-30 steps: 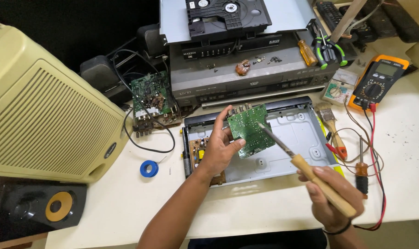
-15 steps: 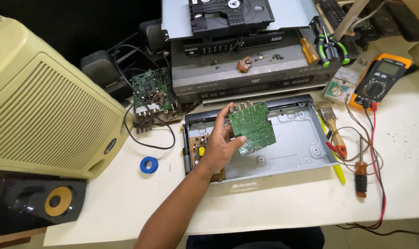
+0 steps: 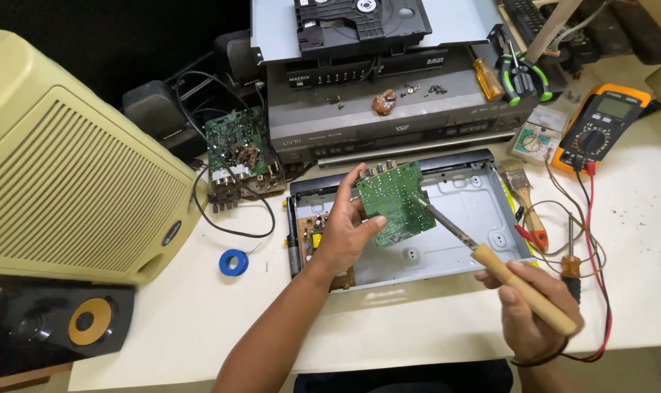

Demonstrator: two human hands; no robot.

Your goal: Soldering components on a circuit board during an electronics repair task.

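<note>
Nearest us, the right hand (image 3: 536,311) is wrapped around the wooden handle of a soldering iron (image 3: 483,253), fingers closed tight on the grip, and the metal shaft angles up and left so its tip rests on the green circuit board (image 3: 393,202). The left hand (image 3: 343,233) has that board pinched at its left edge, thumb on the near face and fingers up behind, holding it tilted in the air just above the open grey metal chassis (image 3: 461,218). The chassis lies flat on the white tabletop (image 3: 199,313), with a small brown board (image 3: 314,234) sitting in its left end, partly under the wrist.

Left of the chassis, a blue roll of tape (image 3: 234,262) lies alone. To the right, a paint brush (image 3: 523,195) and a red and black tangle of test leads (image 3: 592,240) run up to an orange multimeter (image 3: 603,125).

Further back, a second green circuit board (image 3: 237,151), studded with parts, leans beside a grey disc player (image 3: 396,124); screws are scattered on its lid, and a black disc drive mechanism (image 3: 359,23) sits on top. Green-handled pliers (image 3: 523,76) and an amber-handled screwdriver (image 3: 486,78) lie at its right. A big cream speaker cabinet (image 3: 68,182) fills the left side.
</note>
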